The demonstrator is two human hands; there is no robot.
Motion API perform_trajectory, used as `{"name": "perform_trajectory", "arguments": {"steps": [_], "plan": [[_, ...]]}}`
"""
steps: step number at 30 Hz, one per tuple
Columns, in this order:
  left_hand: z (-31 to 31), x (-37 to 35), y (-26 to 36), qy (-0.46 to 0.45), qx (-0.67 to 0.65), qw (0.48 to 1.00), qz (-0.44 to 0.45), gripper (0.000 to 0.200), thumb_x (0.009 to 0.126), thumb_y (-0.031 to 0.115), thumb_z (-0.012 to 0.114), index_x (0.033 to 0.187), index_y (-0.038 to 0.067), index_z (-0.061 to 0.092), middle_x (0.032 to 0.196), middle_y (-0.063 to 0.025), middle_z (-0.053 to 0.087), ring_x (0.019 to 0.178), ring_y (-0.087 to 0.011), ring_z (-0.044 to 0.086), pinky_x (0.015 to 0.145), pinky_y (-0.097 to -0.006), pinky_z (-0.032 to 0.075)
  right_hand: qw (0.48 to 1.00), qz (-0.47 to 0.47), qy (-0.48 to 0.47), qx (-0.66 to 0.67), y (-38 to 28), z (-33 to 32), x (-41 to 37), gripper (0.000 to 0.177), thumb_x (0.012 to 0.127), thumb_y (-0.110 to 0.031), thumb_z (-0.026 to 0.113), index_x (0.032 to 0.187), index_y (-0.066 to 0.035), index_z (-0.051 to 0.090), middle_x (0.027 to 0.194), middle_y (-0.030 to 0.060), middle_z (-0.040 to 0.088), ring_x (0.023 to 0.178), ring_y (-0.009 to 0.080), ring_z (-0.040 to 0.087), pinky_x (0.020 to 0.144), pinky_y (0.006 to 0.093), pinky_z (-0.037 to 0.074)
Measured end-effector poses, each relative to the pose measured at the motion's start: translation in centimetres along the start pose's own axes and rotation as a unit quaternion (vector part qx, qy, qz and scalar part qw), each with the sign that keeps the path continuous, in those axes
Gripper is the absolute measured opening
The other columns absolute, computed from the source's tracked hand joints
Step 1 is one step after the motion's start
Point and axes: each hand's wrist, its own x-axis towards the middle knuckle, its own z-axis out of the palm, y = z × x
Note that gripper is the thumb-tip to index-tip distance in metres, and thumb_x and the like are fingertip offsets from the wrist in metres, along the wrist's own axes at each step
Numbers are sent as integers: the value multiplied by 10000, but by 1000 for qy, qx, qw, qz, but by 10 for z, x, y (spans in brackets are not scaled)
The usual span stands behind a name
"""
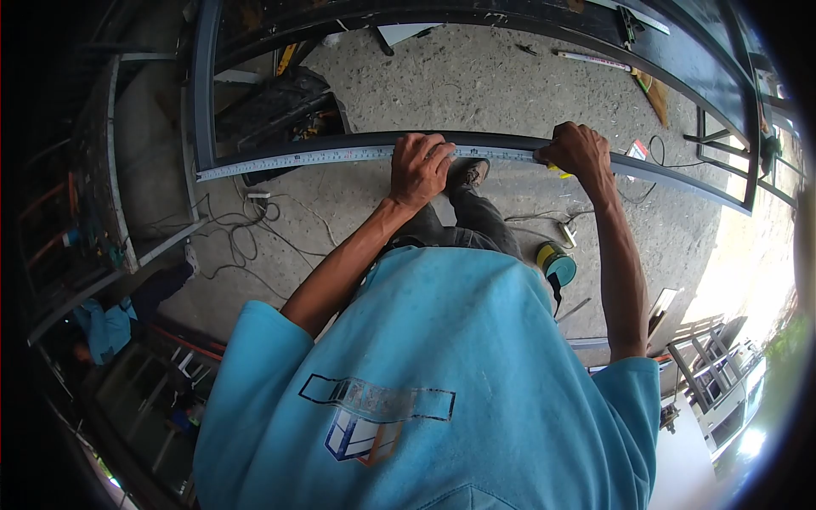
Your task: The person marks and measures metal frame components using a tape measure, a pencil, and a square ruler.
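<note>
A dark metal frame spans the view in front of me. A tape measure's white blade lies extended along its near bar, from the left corner toward the right. My left hand is closed over the blade and bar near the middle, fingers bent. Farther right, my right hand is wrapped round the tape measure's case, of which only a bit of yellow shows under the palm.
Cables lie on the concrete floor. A black toolbox sits behind the bar at left. A round tin stands near my legs. Another person is at the lower left. A metal stand is at far left.
</note>
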Motion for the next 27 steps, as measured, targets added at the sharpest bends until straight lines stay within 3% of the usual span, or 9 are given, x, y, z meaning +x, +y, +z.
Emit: {"name": "perform_trajectory", "arguments": {"steps": [27], "plan": [[-2, 2, 0, -1, -30, 999, -12, 272, 679, 87, 738, 932, 86, 639, 938, -29, 568, 890, -240, 509, 793, -373, 405, 999, 24, -16, 13, -3, -2, 0, 331, 632, -361, 730, 792, -72, 713, 724, 120, 678, 659, 236, 662, 600, 353, 493]]}}
